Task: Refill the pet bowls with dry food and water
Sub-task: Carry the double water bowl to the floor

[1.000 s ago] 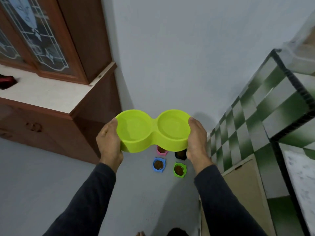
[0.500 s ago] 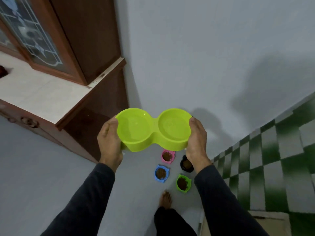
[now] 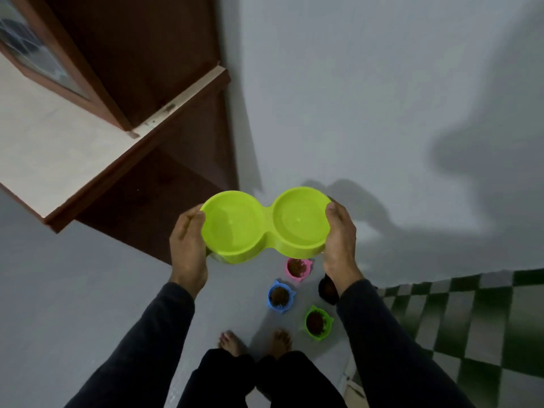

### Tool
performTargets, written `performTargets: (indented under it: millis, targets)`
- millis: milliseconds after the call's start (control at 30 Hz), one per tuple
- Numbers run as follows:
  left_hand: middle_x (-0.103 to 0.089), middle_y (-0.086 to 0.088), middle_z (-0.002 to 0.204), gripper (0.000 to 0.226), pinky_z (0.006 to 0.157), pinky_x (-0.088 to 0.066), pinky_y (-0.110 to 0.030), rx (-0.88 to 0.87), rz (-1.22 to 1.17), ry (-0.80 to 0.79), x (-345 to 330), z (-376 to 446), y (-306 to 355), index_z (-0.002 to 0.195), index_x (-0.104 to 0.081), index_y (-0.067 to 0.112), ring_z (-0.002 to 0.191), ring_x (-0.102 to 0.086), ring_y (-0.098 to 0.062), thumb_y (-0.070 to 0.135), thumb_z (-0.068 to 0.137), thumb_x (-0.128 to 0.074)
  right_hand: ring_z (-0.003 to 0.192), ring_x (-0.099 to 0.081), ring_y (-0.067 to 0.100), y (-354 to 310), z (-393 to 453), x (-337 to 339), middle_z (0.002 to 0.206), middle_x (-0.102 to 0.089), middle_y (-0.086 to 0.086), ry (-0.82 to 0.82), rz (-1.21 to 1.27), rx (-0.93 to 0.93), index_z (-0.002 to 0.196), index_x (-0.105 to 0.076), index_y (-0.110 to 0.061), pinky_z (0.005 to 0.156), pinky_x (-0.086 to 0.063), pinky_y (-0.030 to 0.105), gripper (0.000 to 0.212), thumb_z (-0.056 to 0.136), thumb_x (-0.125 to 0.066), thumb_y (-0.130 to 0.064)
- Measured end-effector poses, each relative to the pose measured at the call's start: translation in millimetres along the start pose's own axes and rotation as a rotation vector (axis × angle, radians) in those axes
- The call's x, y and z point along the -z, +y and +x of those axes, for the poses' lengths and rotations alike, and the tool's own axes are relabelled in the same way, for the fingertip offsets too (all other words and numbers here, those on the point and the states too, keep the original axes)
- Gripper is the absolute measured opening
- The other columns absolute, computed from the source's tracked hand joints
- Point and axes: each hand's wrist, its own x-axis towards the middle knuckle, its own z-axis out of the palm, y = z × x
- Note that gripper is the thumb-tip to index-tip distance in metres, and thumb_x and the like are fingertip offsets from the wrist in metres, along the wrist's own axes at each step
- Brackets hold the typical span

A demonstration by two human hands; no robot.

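Smooth, semi-glossy lime plastic double bowl (image 3: 266, 223); dark polished wood cabinet (image 3: 164, 92) with pale matt countertop (image 3: 59, 148); matt grey floor (image 3: 73, 304); glossy checkered tiles (image 3: 471, 313).

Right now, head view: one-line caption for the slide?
Both hands, left and right, hold a lime-green double bowl above four small floor bowls of dry food, including pink and blue.

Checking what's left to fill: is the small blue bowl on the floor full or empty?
Filled: the blue bowl holds brown dry food.
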Motion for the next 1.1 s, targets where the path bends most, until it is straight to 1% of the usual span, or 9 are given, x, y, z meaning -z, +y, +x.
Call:
performTargets:
  millis: [100,167,300,433,500,600,700,933,1100]
  targets:
    - [-0.063,0.0,0.108,0.013,0.08,-0.047,-0.05,0.001,0.05,0.003,-3.2,25.2,-23.0,0.103,-0.067,0.027,0.101,-0.057,-0.026,0.036,0.104,-0.057,0.11,-0.062,0.012,28.2,28.3,-8.3,0.114,-0.07,-0.009,-0.026,-0.019,-0.023,0.112,-0.069,-0.028,0.097,-0.048,0.033,0.018,0.103,-0.053,-0.024]
    - [-0.061,-0.002,0.108,0.016,0.088,-0.048,-0.051,-0.008,0.088,0.011,-5.8,41.2,-43.2,0.101,-0.063,0.024,0.102,-0.057,-0.023,0.038,0.105,-0.056,0.115,-0.062,0.017,52.6,46.1,-12.3,0.118,-0.07,-0.005,-0.054,-0.024,-0.038,0.114,-0.07,-0.027,0.102,-0.049,0.039,0.019,0.104,-0.053,-0.025]
    - [-0.06,-0.004,0.109,0.014,0.099,-0.049,-0.06,-0.011,0.113,0.001,-8.6,73.6,-93.3,0.101,-0.059,0.023,0.103,-0.056,-0.024,0.033,0.107,-0.051,0.116,-0.062,0.017,107.9,80.3,-21.2,0.118,-0.071,-0.007,-0.092,-0.017,-0.068,0.115,-0.07,-0.026,0.107,-0.047,0.047,0.021,0.104,-0.052,-0.025]
    - [-0.062,-0.005,0.114,0.015,0.102,-0.046,-0.065,-0.027,0.125,-0.013,-8.9,106.2,-154.9,0.109,-0.059,0.02,0.107,-0.059,-0.027,0.032,0.108,-0.049,0.118,-0.062,0.022,172.2,116.3,-26.1,0.121,-0.071,-0.001,-0.113,-0.005,-0.076,0.119,-0.069,-0.021,0.108,-0.046,0.052,0.023,0.105,-0.052,-0.022]
    - [-0.065,-0.005,0.123,0.021,0.103,-0.049,-0.064,-0.011,0.118,-0.013,-8.2,123.5,-189.2,0.118,-0.062,0.021,0.117,-0.062,-0.032,0.034,0.107,-0.05,0.119,-0.061,0.024,206.5,133.9,-27.4,0.122,-0.071,0.001,-0.136,-0.014,-0.067,0.12,-0.069,-0.019,0.108,-0.045,0.053,0.024,0.104,-0.052,-0.023]
    - [-0.069,-0.001,0.13,0.03,0.102,-0.053,-0.055,0.019,0.074,-0.027,-5.0,144.7,-239.9,0.124,-0.067,0.028,0.123,-0.064,-0.027,0.043,0.102,-0.052,0.121,-0.061,0.028,258.2,158.3,-31.8,0.123,-0.07,0.005,-0.173,-0.017,-0.055,0.12,-0.069,-0.018,0.108,-0.046,0.051,0.026,0.102,-0.053,-0.025]
    - [-0.07,0.0,0.13,0.04,0.099,-0.055,-0.05,0.022,0.053,-0.03,1.9,166.7,-290.4,0.13,-0.068,0.026,0.122,-0.065,-0.024,0.047,0.099,-0.054,0.117,-0.063,0.018,311.2,181.4,-37.5,0.118,-0.073,-0.002,-0.198,-0.016,-0.016,0.114,-0.072,-0.025,0.104,-0.047,0.04,0.023,0.1,-0.054,-0.025]
    - [-0.07,-0.003,0.131,0.03,0.09,-0.059,-0.045,0.065,0.024,-0.013,22.6,209.9,-401.4,0.124,-0.07,0.028,0.12,-0.067,-0.027,0.041,0.103,-0.054,0.113,-0.064,0.017,437.0,224.5,-45.4,0.116,-0.074,-0.003,-0.26,-0.027,-0.037,0.109,-0.075,-0.033,0.097,-0.047,0.035,0.022,0.095,-0.058,-0.035]
    - [-0.071,0.001,0.128,0.036,0.074,-0.061,-0.035,0.117,-0.02,-0.002,33.4,231.3,-470.1,0.127,-0.069,0.025,0.111,-0.071,-0.022,0.043,0.098,-0.057,0.114,-0.063,0.022,518.4,248.0,-47.4,0.115,-0.074,-0.002,-0.275,-0.076,-0.023,0.111,-0.075,-0.031,0.104,-0.047,0.046,0.028,0.09,-0.061,-0.045]
